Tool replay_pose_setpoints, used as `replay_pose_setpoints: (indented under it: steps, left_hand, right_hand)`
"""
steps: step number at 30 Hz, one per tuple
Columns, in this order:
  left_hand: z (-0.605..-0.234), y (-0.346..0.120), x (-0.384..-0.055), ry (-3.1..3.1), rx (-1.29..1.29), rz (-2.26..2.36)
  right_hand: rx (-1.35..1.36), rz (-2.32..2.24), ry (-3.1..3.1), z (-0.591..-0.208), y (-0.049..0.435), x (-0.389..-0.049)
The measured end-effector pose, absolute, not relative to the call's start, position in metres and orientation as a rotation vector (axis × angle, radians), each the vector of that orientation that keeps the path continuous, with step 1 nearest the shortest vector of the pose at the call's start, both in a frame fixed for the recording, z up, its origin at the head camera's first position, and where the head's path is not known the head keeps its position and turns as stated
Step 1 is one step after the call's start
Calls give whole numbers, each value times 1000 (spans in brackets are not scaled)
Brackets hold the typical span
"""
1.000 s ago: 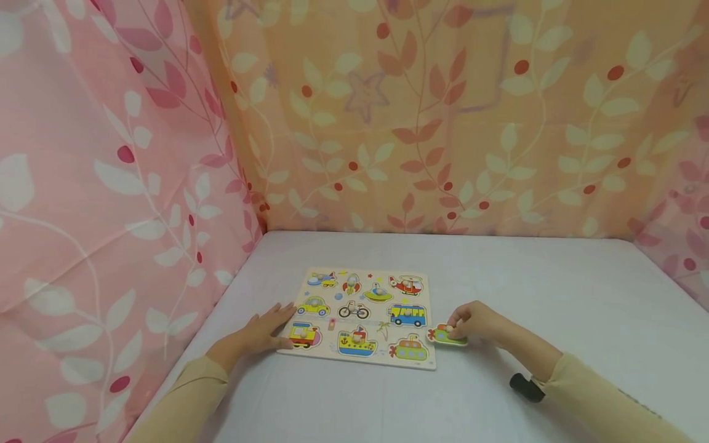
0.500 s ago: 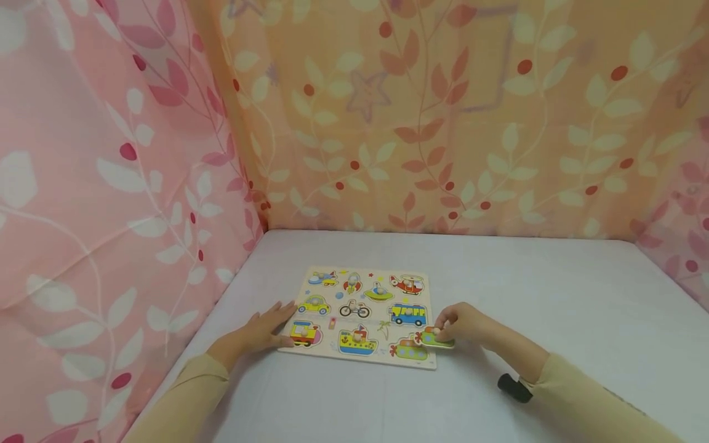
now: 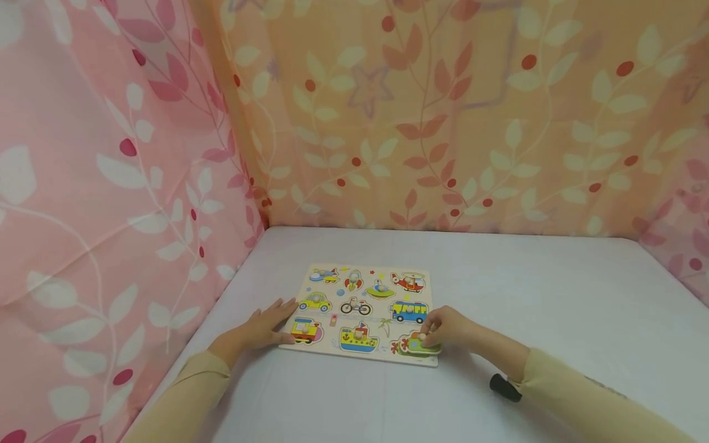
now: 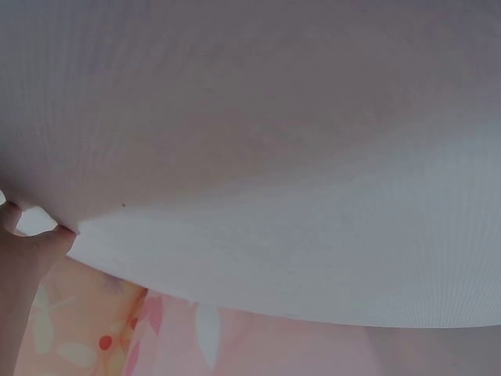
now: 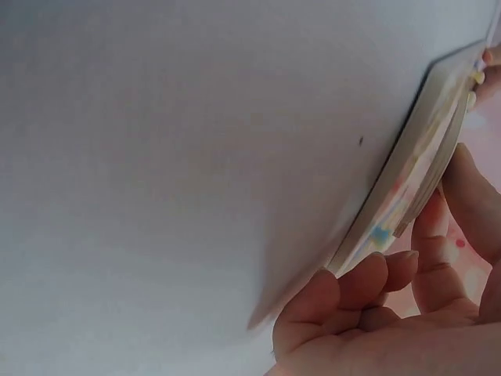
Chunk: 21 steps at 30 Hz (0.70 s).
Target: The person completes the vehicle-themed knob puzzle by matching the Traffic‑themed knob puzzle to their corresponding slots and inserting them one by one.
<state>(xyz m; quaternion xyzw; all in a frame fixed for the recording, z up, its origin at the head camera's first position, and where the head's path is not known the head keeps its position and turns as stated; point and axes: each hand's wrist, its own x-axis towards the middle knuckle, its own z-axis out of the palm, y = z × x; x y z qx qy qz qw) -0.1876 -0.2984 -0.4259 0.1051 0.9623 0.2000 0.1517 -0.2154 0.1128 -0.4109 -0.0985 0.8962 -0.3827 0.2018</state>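
Note:
A wooden peg puzzle board (image 3: 332,352) lies on the white table, bearing vehicle pieces with round knobs. My right hand (image 3: 448,327) pinches the knob of a green and orange submarine piece (image 3: 416,344) over the board's near right corner. The piece overlaps the printed submarine, whose red propeller shows at its left. In the right wrist view the piece (image 5: 438,168) is seen edge-on, tilted just above the board (image 5: 383,200), with thumb and finger behind it. My left hand (image 3: 266,325) rests with spread, relaxed fingers on the board's left edge, beside the train piece (image 3: 304,331).
Other seated pieces include a boat (image 3: 358,339), a bus (image 3: 410,311) and a bicycle (image 3: 355,306). A black cylindrical thing (image 3: 505,387) sits under the right sleeve. Leaf-patterned curtains (image 3: 343,123) stand along the table's back and left sides.
My right hand has carried the submarine piece leftward from beside the board to over the printed submarine at the near right corner. The left hand stays at the left edge.

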Motion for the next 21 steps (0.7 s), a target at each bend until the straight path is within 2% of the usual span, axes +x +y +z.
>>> replay_pose_setpoints:
  steps: [12, 21]
  left_hand:
    - [-427, -295, -187, 2757, 315, 568]
    - [-428, -296, -187, 2762, 315, 561]
  right_hand:
    - [-346, -1062, 2519, -414, 99, -205]
    - [-369, -993, 2534, -416, 97, -210]
